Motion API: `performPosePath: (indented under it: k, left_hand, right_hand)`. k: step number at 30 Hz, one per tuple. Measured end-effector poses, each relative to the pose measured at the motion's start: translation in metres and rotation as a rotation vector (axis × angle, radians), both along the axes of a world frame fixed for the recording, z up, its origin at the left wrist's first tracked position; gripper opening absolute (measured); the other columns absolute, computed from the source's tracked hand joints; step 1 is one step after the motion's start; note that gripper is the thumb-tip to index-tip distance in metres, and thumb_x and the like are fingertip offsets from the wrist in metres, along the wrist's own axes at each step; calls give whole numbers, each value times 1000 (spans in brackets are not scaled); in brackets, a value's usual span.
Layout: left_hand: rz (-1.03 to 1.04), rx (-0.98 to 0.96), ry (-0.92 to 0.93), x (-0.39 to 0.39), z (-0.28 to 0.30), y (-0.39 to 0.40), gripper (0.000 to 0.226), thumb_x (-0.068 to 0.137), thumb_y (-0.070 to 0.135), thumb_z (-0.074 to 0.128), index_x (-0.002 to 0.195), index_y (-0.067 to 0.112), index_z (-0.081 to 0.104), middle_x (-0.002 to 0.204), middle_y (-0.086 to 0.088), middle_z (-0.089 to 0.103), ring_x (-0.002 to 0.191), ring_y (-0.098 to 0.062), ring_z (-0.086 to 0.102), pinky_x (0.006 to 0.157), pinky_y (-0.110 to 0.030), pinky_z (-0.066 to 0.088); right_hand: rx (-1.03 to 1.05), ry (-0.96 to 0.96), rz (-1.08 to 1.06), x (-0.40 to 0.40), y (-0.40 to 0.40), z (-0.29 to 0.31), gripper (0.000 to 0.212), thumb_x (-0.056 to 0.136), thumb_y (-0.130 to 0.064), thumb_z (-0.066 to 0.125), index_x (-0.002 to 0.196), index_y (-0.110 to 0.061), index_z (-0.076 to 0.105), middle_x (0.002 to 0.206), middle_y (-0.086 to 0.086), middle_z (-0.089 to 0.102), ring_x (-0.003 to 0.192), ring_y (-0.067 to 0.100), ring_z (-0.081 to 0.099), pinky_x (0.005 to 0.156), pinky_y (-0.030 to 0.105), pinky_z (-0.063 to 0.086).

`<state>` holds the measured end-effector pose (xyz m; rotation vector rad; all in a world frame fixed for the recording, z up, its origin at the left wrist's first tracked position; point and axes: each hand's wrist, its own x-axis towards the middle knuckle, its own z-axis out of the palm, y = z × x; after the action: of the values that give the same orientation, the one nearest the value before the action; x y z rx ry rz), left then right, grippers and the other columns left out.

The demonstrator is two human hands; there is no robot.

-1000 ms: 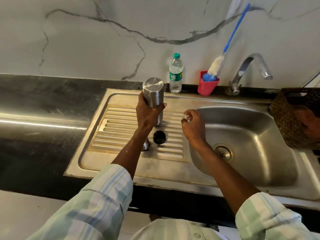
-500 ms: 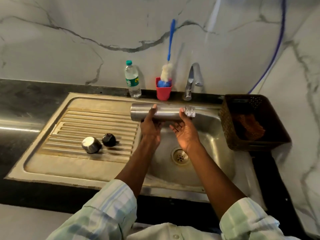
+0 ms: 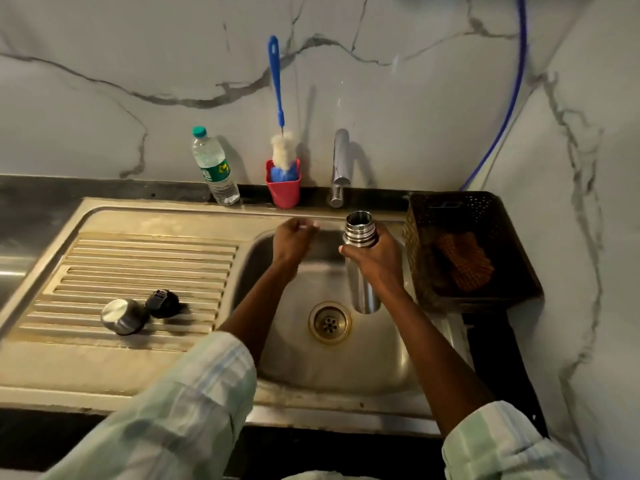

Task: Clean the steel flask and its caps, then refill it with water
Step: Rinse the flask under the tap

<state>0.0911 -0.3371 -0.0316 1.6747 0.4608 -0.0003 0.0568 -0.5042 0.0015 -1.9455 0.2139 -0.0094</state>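
Flask [image 3: 360,258] time comes first, it seems: the washing part looks only just begun. The right hand [image 3: 375,254] wraps its fingers around the steel flask just under the ridged neck. The flask stands upright over the sink [image 3: 363,358], with its open mouth up and near the tap [image 3: 341,168]. No water runs from the tap that I can see.

The left hand [image 3: 294,240] is up over the back of the sink, blurry, with its fingers loosely bent. It holds nothing that I can see, but the blur makes it hard to be sure.

The two caps are off. The steel cap [image 3: 123,316] and the black cap [image 3: 162,303] lie touching on the ribbed draining board [image 3: 138,258], well apart from the flask.

I think the next move needs water. The left hand is near the tap and could turn it on. It is also close to the brush [image 3: 282,147] standing in the red cup [image 3: 283,192]. The flask mouth is narrow, so it must sit right under the spout, or water will splash.
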Motion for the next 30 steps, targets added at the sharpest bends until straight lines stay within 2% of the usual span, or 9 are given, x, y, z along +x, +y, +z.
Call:
performPosePath:
  k: [2, 4, 7, 12, 15, 17, 22, 26, 30]
  left_hand:
    - [-119, 149, -116, 30, 12, -8, 11, 91, 27, 70, 98, 20, 69, 86, 1, 70, 79, -12, 65, 70, -26, 53]
    - [-193, 227, -199, 53, 22, -19, 26, 92, 27, 69, 113, 12, 69, 96, -2, 72, 83, -8, 66, 75, -19, 53]
    - [-218, 372, -220, 74, 27, -30, 26, 93, 25, 69, 103, 2, 72, 82, -1, 68, 64, 1, 59, 56, -3, 41]
    - [-192, 503, -238, 96, 18, -25, 20, 90, 14, 70, 98, -4, 72, 84, -12, 70, 72, -18, 64, 54, -8, 39]
    - [-275, 578, -222, 104, 22, -21, 25, 90, 21, 73, 91, -3, 73, 77, -8, 66, 67, -16, 60, 54, -19, 42]
    - [-289, 620, -247, 107, 22, -18, 19, 90, 13, 70, 85, -5, 73, 76, -12, 70, 65, -17, 60, 51, -21, 40]
    - [-138, 314, -155, 109, -3, -6, 11, 87, 12, 68, 88, 3, 75, 78, -5, 74, 62, -4, 68, 63, -24, 57]
    - [-65, 9, -58, 111, -21, 3, 13, 92, 8, 63, 88, 1, 74, 78, -11, 75, 70, -22, 74, 73, -39, 61]
    - [-13, -38, 29, 104, -28, 2, 25, 95, 26, 66, 78, 8, 69, 75, -12, 72, 63, -22, 69, 69, -40, 62]
  right_hand:
    - [13, 33, 40, 6, 1, 1, 61, 70, -16, 84, 125, -19, 56, 100, -10, 60, 78, -2, 55, 61, 6, 37]
    - [49, 69, 61, 13, 4, -1, 62, 72, -12, 83, 127, -17, 54, 101, -9, 58, 76, -3, 51, 59, 5, 33]
    - [91, 105, 94, 21, 13, -7, 67, 71, -10, 83, 131, -16, 53, 108, -6, 60, 93, 6, 54, 72, 15, 38]
    - [84, 145, 151, 32, 19, -17, 69, 69, -9, 84, 130, -16, 52, 110, -5, 62, 95, 6, 54, 66, 8, 35]
    - [64, 152, 150, 35, 21, -23, 70, 67, -13, 86, 129, -17, 52, 113, -6, 63, 100, 11, 58, 81, 21, 41]
    - [52, 152, 138, 38, 22, -26, 70, 66, -15, 87, 128, -17, 53, 114, -4, 65, 104, 15, 61, 85, 27, 44]
    - [35, 131, 125, 43, 24, -31, 68, 64, -16, 87, 124, -22, 55, 113, -3, 67, 102, 16, 62, 89, 33, 48]
    - [33, 122, 124, 48, 28, -32, 64, 64, -15, 87, 119, -24, 55, 106, -7, 65, 98, 16, 63, 86, 32, 49]
    - [24, 106, 126, 49, 29, -31, 65, 65, -13, 87, 121, -21, 56, 106, -7, 64, 98, 15, 62, 86, 31, 48]
